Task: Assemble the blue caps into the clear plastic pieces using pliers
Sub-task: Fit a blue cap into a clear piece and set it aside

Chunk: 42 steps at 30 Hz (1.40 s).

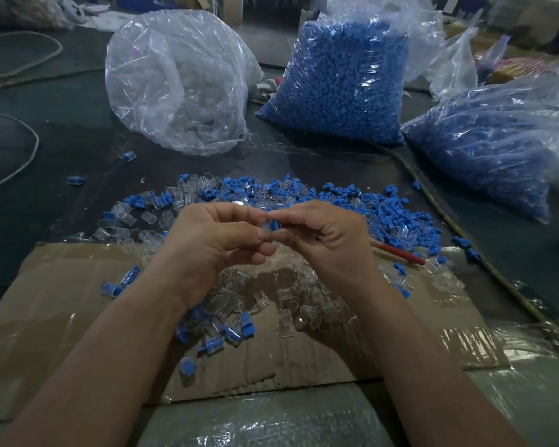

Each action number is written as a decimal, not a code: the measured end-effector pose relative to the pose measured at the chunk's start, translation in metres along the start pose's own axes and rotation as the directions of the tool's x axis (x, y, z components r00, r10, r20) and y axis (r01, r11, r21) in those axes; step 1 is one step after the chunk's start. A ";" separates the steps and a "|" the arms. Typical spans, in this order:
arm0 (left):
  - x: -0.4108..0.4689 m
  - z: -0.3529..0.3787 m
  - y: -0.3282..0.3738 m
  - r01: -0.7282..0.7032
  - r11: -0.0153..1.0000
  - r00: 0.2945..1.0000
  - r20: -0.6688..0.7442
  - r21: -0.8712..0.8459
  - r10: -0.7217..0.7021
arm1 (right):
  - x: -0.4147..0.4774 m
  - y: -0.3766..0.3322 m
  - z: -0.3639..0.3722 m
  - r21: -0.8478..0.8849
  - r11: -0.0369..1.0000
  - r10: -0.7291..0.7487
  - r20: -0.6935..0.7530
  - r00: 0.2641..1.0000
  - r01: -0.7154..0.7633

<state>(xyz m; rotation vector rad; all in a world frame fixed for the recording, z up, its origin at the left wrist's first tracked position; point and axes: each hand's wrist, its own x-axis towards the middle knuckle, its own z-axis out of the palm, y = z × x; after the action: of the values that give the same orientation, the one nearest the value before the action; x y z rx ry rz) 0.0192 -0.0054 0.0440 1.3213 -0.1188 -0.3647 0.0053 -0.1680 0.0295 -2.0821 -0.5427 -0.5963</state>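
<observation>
My left hand (213, 233) and my right hand (323, 230) meet above the pile, fingertips touching. Pinched between them are a blue cap (275, 224) and a clear plastic piece (267, 233); the left fingers grip the clear piece, the right fingers press the cap at it. A red pliers handle (400, 253) sticks out from under my right hand; its jaws are hidden. Loose blue caps (388, 211) and clear pieces (304, 304) lie scattered beneath. Several joined blue-and-clear pieces (229, 333) lie near my left wrist.
A flattened cardboard sheet (62, 301) covers the near work surface. A clear bag of clear pieces (175, 85) stands back left. Two bags of blue caps (339, 82) (491, 140) stand back centre and right. A rope (449, 217) runs along the right; a cord (29, 146) lies left.
</observation>
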 end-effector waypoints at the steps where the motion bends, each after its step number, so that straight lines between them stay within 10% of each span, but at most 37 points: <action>1: 0.000 0.000 0.000 0.003 1.000 1.000 0.003 0.001 -0.003 | 0.000 0.000 0.000 -0.023 1.000 -0.008 0.004 1.000 0.008; 37: 0.003 -0.002 -0.002 0.009 0.993 1.000 -0.001 0.119 -0.008 | 0.001 -0.009 -0.002 -0.142 0.981 -0.124 0.058 0.991 0.131; 42: 0.003 -0.002 -0.005 -0.009 0.994 1.000 -0.015 0.113 0.011 | 0.002 -0.010 -0.013 -0.107 0.984 0.154 0.099 0.983 -0.143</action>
<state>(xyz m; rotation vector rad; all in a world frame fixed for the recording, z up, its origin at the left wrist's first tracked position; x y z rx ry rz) 0.0220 -0.0056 0.0388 1.4342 -0.1343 -0.3425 -0.0015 -0.1731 0.0438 -2.2361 -0.4202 -0.4344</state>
